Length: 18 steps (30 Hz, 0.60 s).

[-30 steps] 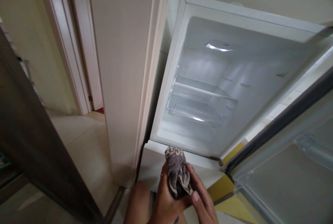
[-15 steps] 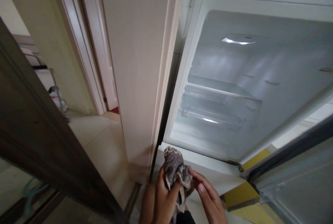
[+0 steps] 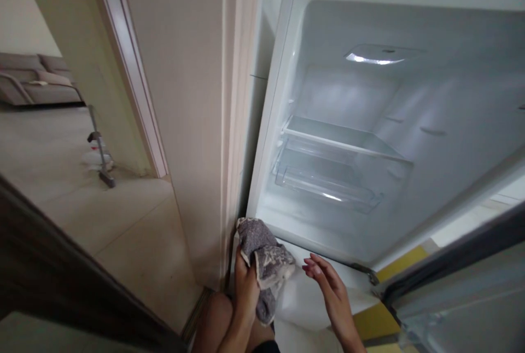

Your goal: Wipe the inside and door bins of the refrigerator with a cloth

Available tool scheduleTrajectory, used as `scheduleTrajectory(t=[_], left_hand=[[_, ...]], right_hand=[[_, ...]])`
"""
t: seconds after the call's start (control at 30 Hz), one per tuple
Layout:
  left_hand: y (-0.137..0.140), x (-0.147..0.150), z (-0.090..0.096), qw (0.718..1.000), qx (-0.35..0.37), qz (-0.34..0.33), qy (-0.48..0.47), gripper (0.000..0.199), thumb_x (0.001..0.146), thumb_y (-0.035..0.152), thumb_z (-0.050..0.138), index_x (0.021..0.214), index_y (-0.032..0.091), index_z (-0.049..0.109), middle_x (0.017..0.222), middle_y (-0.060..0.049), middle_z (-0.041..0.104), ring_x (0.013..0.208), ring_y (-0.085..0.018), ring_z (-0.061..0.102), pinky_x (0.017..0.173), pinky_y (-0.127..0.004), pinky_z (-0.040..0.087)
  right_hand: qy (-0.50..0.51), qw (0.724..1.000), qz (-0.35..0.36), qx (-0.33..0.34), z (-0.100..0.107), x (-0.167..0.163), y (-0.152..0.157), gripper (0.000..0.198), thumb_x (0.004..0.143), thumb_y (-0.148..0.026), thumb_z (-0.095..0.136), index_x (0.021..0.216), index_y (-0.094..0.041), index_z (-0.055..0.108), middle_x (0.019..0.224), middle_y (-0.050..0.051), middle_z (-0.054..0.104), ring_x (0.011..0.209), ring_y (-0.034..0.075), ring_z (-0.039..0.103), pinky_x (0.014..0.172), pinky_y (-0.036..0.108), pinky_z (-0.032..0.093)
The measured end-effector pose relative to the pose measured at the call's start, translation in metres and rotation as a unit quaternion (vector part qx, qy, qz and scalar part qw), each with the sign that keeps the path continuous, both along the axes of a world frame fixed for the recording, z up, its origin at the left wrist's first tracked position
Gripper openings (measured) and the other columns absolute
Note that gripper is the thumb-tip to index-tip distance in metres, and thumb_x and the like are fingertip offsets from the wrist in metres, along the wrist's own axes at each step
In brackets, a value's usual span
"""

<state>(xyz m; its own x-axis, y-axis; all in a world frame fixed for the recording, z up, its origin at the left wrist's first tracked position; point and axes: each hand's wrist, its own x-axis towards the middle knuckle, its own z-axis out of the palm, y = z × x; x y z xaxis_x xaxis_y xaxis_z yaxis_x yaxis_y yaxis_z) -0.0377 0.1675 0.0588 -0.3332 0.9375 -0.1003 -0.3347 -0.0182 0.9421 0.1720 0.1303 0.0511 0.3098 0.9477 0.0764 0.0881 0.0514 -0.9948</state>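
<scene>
Right hand (image 3: 328, 287) now off the grey cloth (image 3: 262, 260), fingers spread; left hand (image 3: 246, 290) alone gripping it; no legible writing.

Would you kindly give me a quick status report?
Left hand grips grey cloth. Right hand open, off cloth. Fridge open, nothing blocking.

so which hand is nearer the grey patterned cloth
Left. The left hand grips the grey patterned cloth; the right hand hangs open just right of it, not touching.
</scene>
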Motion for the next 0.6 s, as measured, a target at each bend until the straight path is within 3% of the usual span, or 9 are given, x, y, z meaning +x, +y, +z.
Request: scheduleTrajectory(t=[0.13, 0.3, 0.47, 0.6], left_hand=[[0.04, 0.05, 0.01, 0.999, 0.017, 0.027, 0.022, 0.055, 0.079, 0.036, 0.065, 0.132, 0.02, 0.057, 0.125, -0.012, 0.07, 0.12, -0.027, 0.066, 0.109, -0.042, 0.05], [0.111, 0.091, 0.013, 0.97, 0.051, 0.087, 0.221, 0.063, 0.082, 0.017, 0.056, 0.144, 0.015, 0.048, 0.15, -0.018, 0.054, 0.144, -0.028, 0.048, 0.124, -0.044, 0.035], [0.162, 0.1, -0.005, 0.916, 0.027, 0.044, 0.397, 0.069, 0.082, 0.015, 0.058, 0.149, 0.011, 0.044, 0.159, -0.023, 0.041, 0.149, -0.035, 0.041, 0.121, -0.05, 0.04], [0.181, 0.103, -0.027, 0.881, 0.058, 0.044, 0.468, 0.065, 0.085, 0.019, 0.057, 0.148, 0.014, 0.045, 0.16, -0.022, 0.041, 0.148, -0.037, 0.042, 0.12, -0.053, 0.041]], right_hand=[[-0.113, 0.99, -0.087, -0.01, -0.042, 0.064, 0.01, 0.061, 0.077, -0.074, 0.064, 0.103, -0.02, 0.076, 0.111, 0.015, 0.077, 0.107, 0.034, 0.072, 0.099, 0.051, 0.058], [-0.29, 0.939, -0.151, 0.106, -0.102, 0.121, 0.011, 0.052, 0.092, -0.063, 0.05, 0.097, -0.019, 0.077, 0.101, 0.014, 0.078, 0.096, 0.03, 0.073, 0.088, 0.047, 0.061], [-0.4, 0.876, -0.138, 0.231, -0.131, 0.123, 0.008, 0.025, 0.098, -0.033, 0.052, 0.101, -0.022, 0.074, 0.098, 0.008, 0.077, 0.09, 0.021, 0.073, 0.079, 0.035, 0.06], [-0.442, 0.848, -0.143, 0.258, -0.136, 0.116, 0.012, 0.021, 0.095, -0.024, 0.054, 0.106, -0.024, 0.072, 0.101, 0.005, 0.076, 0.093, 0.02, 0.071, 0.08, 0.034, 0.057]])
